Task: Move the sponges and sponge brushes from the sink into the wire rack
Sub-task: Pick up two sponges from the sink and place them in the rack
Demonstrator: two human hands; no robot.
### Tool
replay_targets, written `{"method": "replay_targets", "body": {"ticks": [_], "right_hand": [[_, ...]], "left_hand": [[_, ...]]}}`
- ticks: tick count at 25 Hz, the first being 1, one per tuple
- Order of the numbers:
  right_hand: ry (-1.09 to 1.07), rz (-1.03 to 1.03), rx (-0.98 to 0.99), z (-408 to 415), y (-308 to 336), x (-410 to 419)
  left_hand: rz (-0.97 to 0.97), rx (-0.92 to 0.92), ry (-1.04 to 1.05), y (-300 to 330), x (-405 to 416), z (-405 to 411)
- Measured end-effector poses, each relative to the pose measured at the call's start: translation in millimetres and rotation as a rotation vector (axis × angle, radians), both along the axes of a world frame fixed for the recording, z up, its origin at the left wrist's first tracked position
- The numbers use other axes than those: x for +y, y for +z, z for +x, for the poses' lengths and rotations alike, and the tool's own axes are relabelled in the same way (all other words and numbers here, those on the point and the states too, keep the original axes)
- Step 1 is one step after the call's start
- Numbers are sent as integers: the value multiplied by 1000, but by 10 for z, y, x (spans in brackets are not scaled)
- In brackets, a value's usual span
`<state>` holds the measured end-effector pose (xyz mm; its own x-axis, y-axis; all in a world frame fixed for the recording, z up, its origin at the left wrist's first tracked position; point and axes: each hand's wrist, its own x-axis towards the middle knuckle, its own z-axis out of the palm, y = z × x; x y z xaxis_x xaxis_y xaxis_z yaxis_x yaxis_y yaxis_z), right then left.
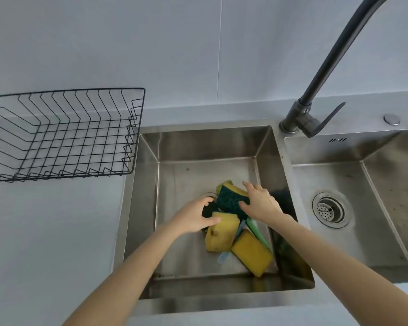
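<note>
A pile of sponges lies at the bottom of the left steel sink (181, 175). My left hand (194, 217) closes around a dark sponge (207, 211), thumb against a yellow sponge (220, 232). My right hand (259, 203) grips a green-topped yellow sponge (230, 200) at the top of the pile. Another yellow sponge (252, 254) lies near the front right. Pale blue (221, 258) and green (258, 231) brush handles poke out between them. The black wire rack (64, 135) stands with nothing in it on the counter to the left.
A dark faucet (316, 90) rises between the two basins. The right basin (363, 184) holds only its drain strainer (328, 210). Grey counter (45, 231) runs left of the sink below the rack.
</note>
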<state>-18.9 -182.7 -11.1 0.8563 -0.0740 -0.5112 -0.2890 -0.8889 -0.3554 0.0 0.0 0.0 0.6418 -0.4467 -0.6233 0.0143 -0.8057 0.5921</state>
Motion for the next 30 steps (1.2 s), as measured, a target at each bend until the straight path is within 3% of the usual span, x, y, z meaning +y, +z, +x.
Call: {"method": "replay_targets", "body": {"ticks": [9, 17, 21, 26, 30], "right_hand": [[-34, -16, 49, 11, -266, 5], [-119, 49, 89, -37, -251, 1], [-269, 148, 42, -77, -139, 5], [-464, 309, -42, -104, 74, 66], [-497, 491, -51, -166, 240, 217]], "left_hand": [[88, 39, -39, -471, -92, -122], [33, 6, 81, -519, -52, -136], [-77, 102, 295, -371, 28, -110], [-360, 342, 812, -95, 120, -54], [-473, 322, 877, 82, 106, -33]]}}
